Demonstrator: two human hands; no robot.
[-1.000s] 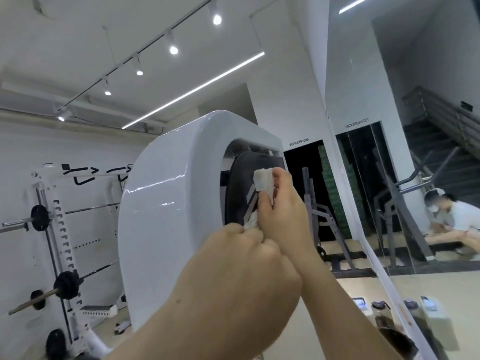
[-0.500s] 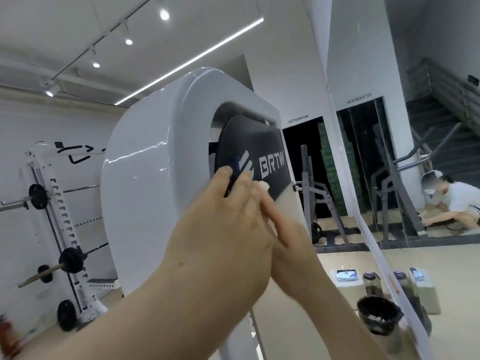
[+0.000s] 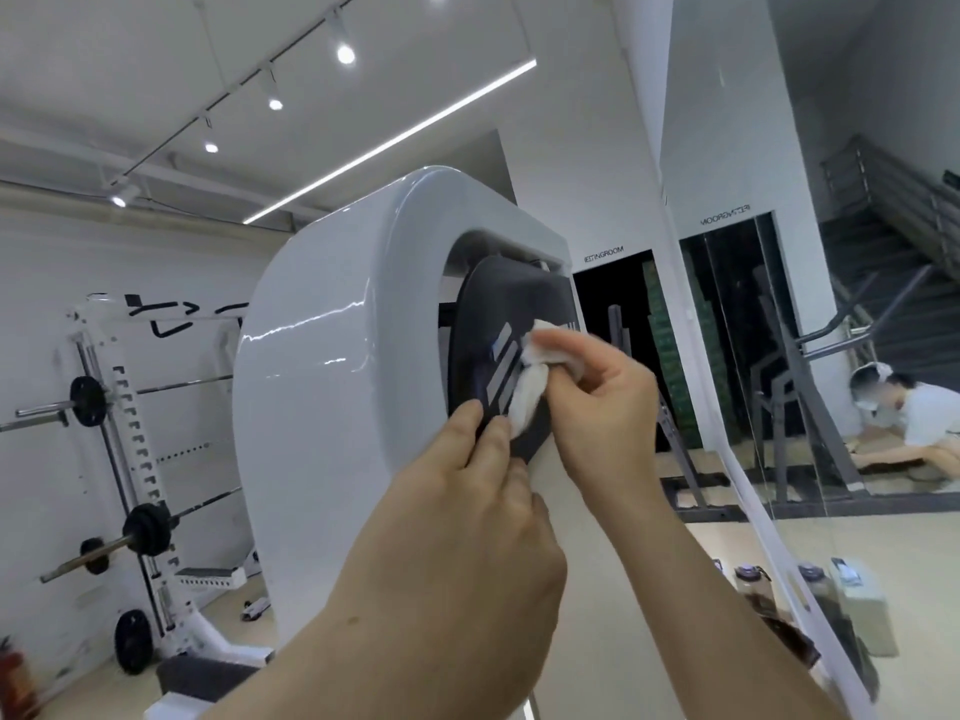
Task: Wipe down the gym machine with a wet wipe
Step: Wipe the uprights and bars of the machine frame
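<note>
Far left stood a white rack (image 3: 122, 459) with loaded bars, well apart from the work. Next came the gym machine (image 3: 322, 407), its glossy white shell curving round a black panel (image 3: 498, 304) set in the opening.

My left grip (image 3: 467, 543) reached up from below. Its fingers lay fairly straight, with the tips on the panel's lower rim, just beside the hanging end of the wet wipe (image 3: 535, 376). I could not tell whether they pinched that end or only steadied the panel.

The wipe itself lay against the black face, over the right side of the pale stripes. It was bunched at the top and trailed down in a narrow tail. My right grip (image 3: 608, 407) was closed on the bunched top, thumb and fingertips pinching it against the panel.

To the right, the mirror (image 3: 831, 304) showed a person crouched on the floor, far off.

I judged the wiping was under way on the panel, with the white shell not yet reached.

My worry was the bunching. With so little wipe spread flat, a stroke could leave streaks or skip the stripes. A hard pull from the right could also drag the tail off the face, or snag it in the gap between panel and shell. If the panel can pivot, uneven pressure might rock it under my left fingertips.
</note>
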